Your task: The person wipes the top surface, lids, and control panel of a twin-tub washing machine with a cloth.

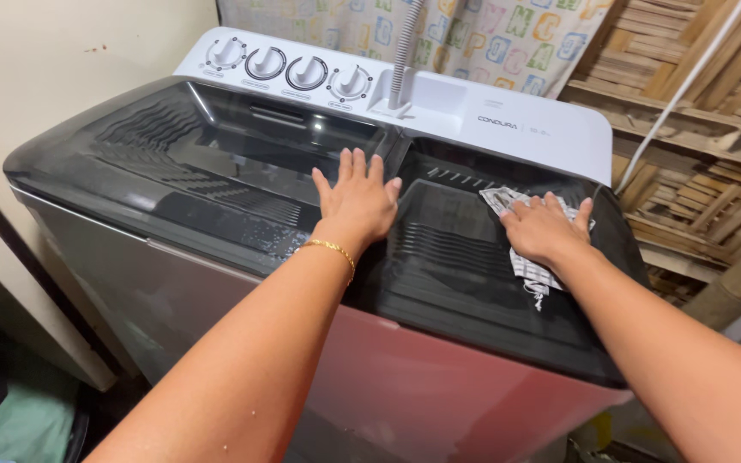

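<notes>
cloth (532, 257) lying under right hand (545, 230) fingers, pressing flat | left hand (356, 204) resting splayed, gripping nothing, on washer lid (216, 163)

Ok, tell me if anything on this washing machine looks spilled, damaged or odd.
Water droplets lie on the large dark lid, just left of the left hand. The right hand presses a patterned cloth on the smaller lid. No damage shows.
</notes>
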